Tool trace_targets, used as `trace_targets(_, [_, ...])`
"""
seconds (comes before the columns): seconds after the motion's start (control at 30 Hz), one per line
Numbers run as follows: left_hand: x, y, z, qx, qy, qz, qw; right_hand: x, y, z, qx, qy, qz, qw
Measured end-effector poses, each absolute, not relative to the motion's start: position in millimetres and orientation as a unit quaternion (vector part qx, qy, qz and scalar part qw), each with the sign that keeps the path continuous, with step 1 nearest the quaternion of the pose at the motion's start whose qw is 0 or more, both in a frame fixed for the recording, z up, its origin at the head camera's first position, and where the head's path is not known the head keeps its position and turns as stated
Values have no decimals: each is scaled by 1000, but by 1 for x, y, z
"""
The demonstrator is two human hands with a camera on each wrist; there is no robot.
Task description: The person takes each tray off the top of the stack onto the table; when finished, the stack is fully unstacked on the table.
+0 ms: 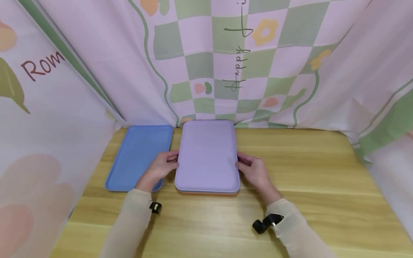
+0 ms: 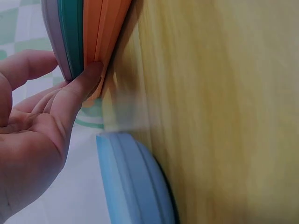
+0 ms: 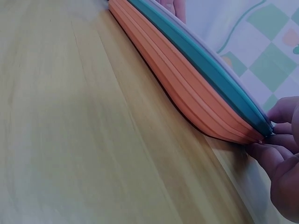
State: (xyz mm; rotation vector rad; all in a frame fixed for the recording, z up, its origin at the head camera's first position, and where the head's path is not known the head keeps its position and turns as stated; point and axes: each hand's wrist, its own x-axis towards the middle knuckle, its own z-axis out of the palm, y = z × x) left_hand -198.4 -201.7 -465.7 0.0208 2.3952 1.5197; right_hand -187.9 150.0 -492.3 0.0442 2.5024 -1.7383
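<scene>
A stack of rectangular trays stands in the middle of the table, with a lilac tray [image 1: 208, 156] on top. Below it the wrist views show a teal tray [image 3: 201, 65] and orange trays [image 3: 182, 95] at the bottom. My left hand [image 1: 161, 165] grips the stack's left edge, thumb near the lilac rim and a fingertip against the orange side. On the opposite edge my right hand [image 1: 256, 172] holds the stack between thumb and fingers. Some fingertips are hidden behind the rims.
To the left of the stack lies a blue tray [image 1: 138, 157], its layered edge visible in the left wrist view. A wooden table [image 1: 309, 179] carries everything. Patterned curtains [image 1: 200, 64] hang along the back and both sides.
</scene>
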Motion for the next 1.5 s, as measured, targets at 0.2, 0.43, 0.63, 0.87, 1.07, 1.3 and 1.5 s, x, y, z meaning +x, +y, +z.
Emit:
trace_targets(0.2, [-196,-209,-467,5,842,520,144,-189,140,-493,15,828,-559,49])
trace_targets(0.43, [-194,-217,-466,1,847,515,131,-189,130,-493,10,819,-571,49])
trace_targets(0.63, [-193,-225,-467,-10,849,513,130,-190,121,-495,6,807,-588,47])
trace_targets(0.87, [-188,-230,-465,-28,847,516,120,-189,111,-494,1,805,-591,49])
trace_targets(1.07, [-187,-233,-467,-36,841,532,91,-188,104,-496,1,800,-599,48])
trace_targets(1.3, [-187,-240,-468,-46,843,530,82,-190,97,-496,2,797,-602,44])
trace_targets(1.5, [-187,-244,-470,-54,850,512,109,-190,94,-498,9,789,-613,37])
